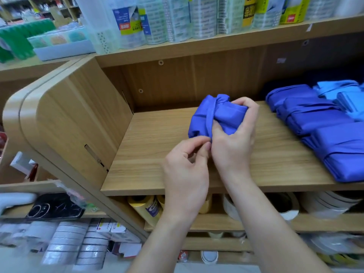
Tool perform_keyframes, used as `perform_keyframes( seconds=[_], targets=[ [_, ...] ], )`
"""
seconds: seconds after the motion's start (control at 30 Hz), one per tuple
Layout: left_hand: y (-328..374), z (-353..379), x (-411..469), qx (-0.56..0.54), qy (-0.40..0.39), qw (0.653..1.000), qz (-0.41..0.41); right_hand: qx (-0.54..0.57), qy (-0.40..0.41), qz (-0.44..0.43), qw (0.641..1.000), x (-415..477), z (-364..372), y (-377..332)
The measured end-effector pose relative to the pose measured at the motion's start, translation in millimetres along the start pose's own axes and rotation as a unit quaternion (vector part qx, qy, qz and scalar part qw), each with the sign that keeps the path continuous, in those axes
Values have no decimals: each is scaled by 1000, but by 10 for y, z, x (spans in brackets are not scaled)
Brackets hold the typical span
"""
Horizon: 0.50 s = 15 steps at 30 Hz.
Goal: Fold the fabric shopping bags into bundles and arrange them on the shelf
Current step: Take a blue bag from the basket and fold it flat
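Observation:
A royal-blue fabric bag, folded into a bundle (204, 117) with a strap wound round it, sits above the middle of the wooden shelf (157, 164). My right hand (234, 138) grips the bundle from the right, fingers curled over its top and thumb pressed into the fabric. My left hand (185, 170) pinches the bundle's lower edge between thumb and forefinger. To the right, a row of finished royal-blue bundles (325, 127) lies on the same shelf, with lighter blue bundles (340, 95) behind them.
The shelf's rounded wooden side wall (78, 119) stands at the left. Rolls of packaged tape (177, 18) line the shelf above. Below are yellow tape rolls (145, 209) and white tape rolls (331, 203). A dark phone case (55, 207) lies on the lower left.

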<state>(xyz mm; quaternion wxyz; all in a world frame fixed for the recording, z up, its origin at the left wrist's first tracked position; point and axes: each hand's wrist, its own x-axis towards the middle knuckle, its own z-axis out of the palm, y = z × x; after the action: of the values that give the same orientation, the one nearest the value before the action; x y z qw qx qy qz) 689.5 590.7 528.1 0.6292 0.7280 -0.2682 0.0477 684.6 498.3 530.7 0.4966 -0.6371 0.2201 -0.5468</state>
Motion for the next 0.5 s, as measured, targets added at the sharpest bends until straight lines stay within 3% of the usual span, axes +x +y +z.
perform_keyframes(
  seconds=[0.07,0.2,0.3,0.4,0.5],
  targets=[
    [7,-52,34,67,-12,997,37,6,-30,12,999,24,-14,39],
    [-11,-153,248,91,9,996,21,52,-82,34,995,25,-40,36],
    [-1,-133,272,119,-7,993,14,96,-65,80,990,48,-29,90],
    [6,-68,165,177,8,982,60,80,-43,102,991,60,-13,122],
    [36,-44,144,247,35,966,73,50,-58,51,996,72,-68,102]
  ],
)
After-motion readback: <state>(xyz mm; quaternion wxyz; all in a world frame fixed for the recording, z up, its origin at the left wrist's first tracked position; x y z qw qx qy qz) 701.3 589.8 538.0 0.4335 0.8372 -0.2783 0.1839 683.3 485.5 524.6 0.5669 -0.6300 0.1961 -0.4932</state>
